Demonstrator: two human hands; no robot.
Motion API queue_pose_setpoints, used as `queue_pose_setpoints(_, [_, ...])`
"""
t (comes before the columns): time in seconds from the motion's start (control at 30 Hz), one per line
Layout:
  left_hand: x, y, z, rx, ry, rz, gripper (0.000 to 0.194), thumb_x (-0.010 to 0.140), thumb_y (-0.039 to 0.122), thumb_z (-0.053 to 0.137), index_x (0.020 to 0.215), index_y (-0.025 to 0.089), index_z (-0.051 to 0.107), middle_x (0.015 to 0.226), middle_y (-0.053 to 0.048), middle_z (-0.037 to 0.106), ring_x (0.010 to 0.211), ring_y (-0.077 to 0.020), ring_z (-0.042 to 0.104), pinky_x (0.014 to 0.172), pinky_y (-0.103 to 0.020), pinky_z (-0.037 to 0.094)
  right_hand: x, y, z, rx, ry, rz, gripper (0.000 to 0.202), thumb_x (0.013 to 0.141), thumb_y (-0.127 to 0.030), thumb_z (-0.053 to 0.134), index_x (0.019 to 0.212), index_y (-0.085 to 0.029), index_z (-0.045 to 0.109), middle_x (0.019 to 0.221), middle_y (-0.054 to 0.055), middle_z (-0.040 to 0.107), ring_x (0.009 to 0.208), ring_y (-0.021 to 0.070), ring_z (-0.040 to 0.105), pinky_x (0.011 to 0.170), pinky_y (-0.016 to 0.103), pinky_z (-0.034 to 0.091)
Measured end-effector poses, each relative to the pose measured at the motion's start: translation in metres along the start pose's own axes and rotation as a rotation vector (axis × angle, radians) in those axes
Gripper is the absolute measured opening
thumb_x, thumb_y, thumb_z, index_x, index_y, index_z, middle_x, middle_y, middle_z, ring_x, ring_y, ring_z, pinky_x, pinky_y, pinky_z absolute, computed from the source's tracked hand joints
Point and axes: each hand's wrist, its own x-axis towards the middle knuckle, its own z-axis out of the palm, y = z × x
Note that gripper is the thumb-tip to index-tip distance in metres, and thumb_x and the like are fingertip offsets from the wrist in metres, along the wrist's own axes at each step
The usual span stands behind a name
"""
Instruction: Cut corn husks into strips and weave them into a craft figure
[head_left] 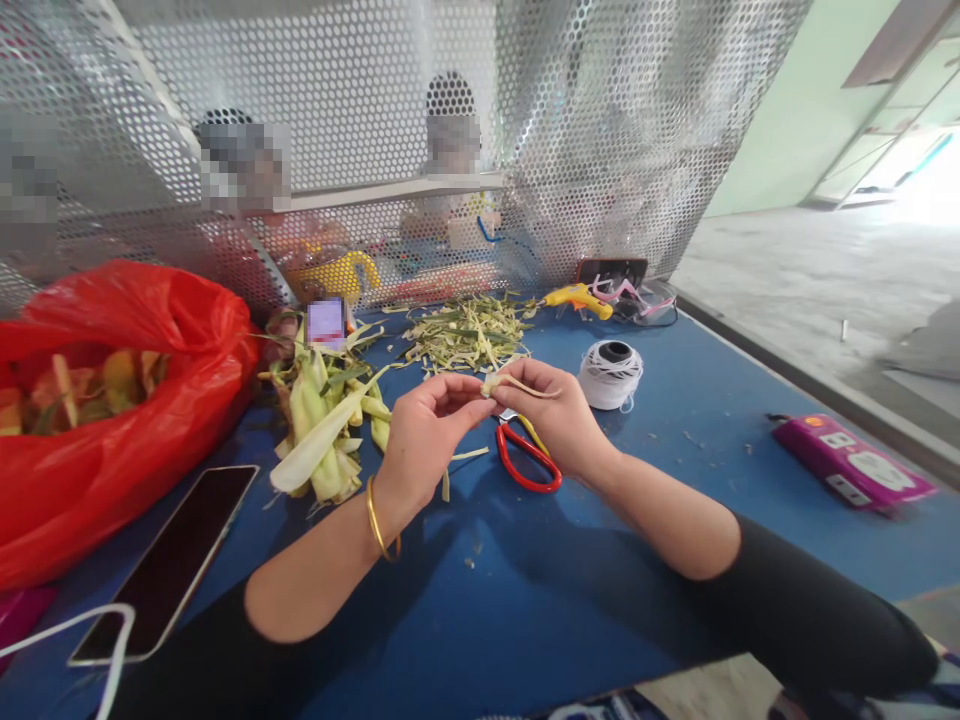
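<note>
My left hand (pixel 431 430) and my right hand (pixel 551 410) meet above the middle of the blue table. Between their fingertips they pinch a pale strip of corn husk (pixel 517 383), its loose end sticking out over my right hand. Scissors (pixel 531 460) with red and yellow handles lie just below my right hand, their blades mostly hidden. Left of my hands is a pile of green corn husks (pixel 319 430). Behind them spreads a heap of narrow husk strips (pixel 472 332). To the right stands a spool of white thread (pixel 611 375).
On the left are a red plastic bag (pixel 187 340) with husk pieces inside and a phone (pixel 172 560) with a white cable (pixel 124 620). A yellow glue gun (pixel 577 298), pink-rimmed goggles (pixel 634 300) and a purple packet (pixel 855 460) lie right. Behind a perforated screen (pixel 337 80) are people.
</note>
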Motion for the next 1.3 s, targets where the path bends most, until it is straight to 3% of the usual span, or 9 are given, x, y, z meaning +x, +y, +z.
queue_pose_setpoints(0.1, [0.000,-0.002,0.003,-0.048,0.056,-0.029,0.016,0.059,0.023,0.078,0.071,0.018,0.070,0.069,0.000,0.071,0.065,-0.0142,0.065,0.062,-0.025,0.050,-0.001,0.000,0.002,0.089,0.013,0.040,0.025,0.068,-0.038,0.074,0.071,-0.019,0.059,0.065,-0.003,0.061,0.065,0.0119,0.056,0.067,0.028,0.046])
queue_pose_setpoints(0.27, [0.000,-0.002,0.004,-0.087,0.075,-0.085,0.018,0.056,0.023,0.080,0.070,0.018,0.072,0.067,0.001,0.070,0.062,-0.0115,0.062,0.063,-0.024,0.050,-0.002,-0.001,0.002,0.017,0.053,-0.014,0.031,0.066,-0.044,0.076,0.068,-0.018,0.060,0.062,-0.004,0.057,0.061,0.0106,0.050,0.061,0.026,0.041])
queue_pose_setpoints(0.47, [-0.001,-0.007,0.007,-0.175,0.122,-0.139,0.022,0.052,0.025,0.083,0.070,0.016,0.073,0.067,0.000,0.071,0.063,-0.0133,0.065,0.072,-0.029,0.053,-0.003,0.000,0.005,0.146,0.075,0.097,0.022,0.064,-0.034,0.076,0.067,-0.018,0.060,0.064,-0.003,0.061,0.063,0.0120,0.057,0.066,0.028,0.047])
queue_pose_setpoints(0.77, [0.000,-0.011,0.007,-0.166,0.127,-0.149,0.023,0.052,0.030,0.084,0.066,0.017,0.071,0.064,0.001,0.069,0.061,-0.0113,0.062,0.069,-0.026,0.051,-0.005,0.003,0.009,0.183,0.075,0.176,0.023,0.060,-0.031,0.077,0.060,-0.018,0.058,0.058,-0.003,0.061,0.059,0.0116,0.056,0.065,0.028,0.047])
queue_pose_setpoints(0.9, [0.002,-0.011,0.006,-0.191,0.113,-0.179,0.023,0.052,0.030,0.084,0.066,0.016,0.071,0.062,0.001,0.069,0.059,-0.0107,0.062,0.069,-0.026,0.052,0.002,-0.001,-0.001,0.103,-0.038,0.183,0.025,0.064,-0.037,0.074,0.063,-0.018,0.059,0.061,-0.002,0.062,0.062,0.0121,0.057,0.065,0.028,0.047])
queue_pose_setpoints(1.0, [0.007,-0.009,0.001,-0.251,0.129,-0.232,0.024,0.052,0.029,0.084,0.067,0.016,0.071,0.061,0.000,0.070,0.059,-0.0109,0.064,0.066,-0.024,0.052,0.008,-0.007,-0.019,-0.241,-0.251,0.113,0.022,0.071,-0.038,0.069,0.071,-0.019,0.060,0.070,0.000,0.065,0.065,0.0141,0.059,0.063,0.029,0.046])
queue_pose_setpoints(1.07, [0.012,-0.008,-0.004,-0.287,0.157,-0.262,0.022,0.054,0.028,0.083,0.067,0.015,0.071,0.062,-0.002,0.070,0.059,-0.0112,0.065,0.063,-0.023,0.051,0.009,-0.009,-0.028,-0.755,-0.340,0.068,0.017,0.071,-0.029,0.070,0.082,-0.019,0.061,0.068,0.001,0.065,0.064,0.0165,0.060,0.060,0.028,0.043])
queue_pose_setpoints(1.17, [0.019,-0.006,-0.011,-0.317,0.174,-0.289,0.017,0.058,0.026,0.082,0.066,0.015,0.072,0.063,-0.003,0.071,0.059,-0.0108,0.065,0.061,-0.022,0.051,0.004,-0.006,-0.027,-1.420,-0.432,0.093,0.032,0.067,-0.017,0.070,0.098,-0.015,0.061,0.090,0.014,0.069,0.078,0.0257,0.066,0.061,0.031,0.044])
queue_pose_setpoints(1.3, [0.024,-0.005,-0.015,-0.352,0.176,-0.307,0.015,0.062,0.024,0.081,0.068,0.013,0.072,0.065,-0.004,0.071,0.060,-0.0108,0.066,0.062,-0.021,0.051,-0.003,0.004,-0.013,-1.658,-0.511,0.125,0.035,0.072,-0.009,0.056,0.107,-0.008,0.058,0.095,0.022,0.067,0.084,0.0302,0.068,0.062,0.032,0.045])
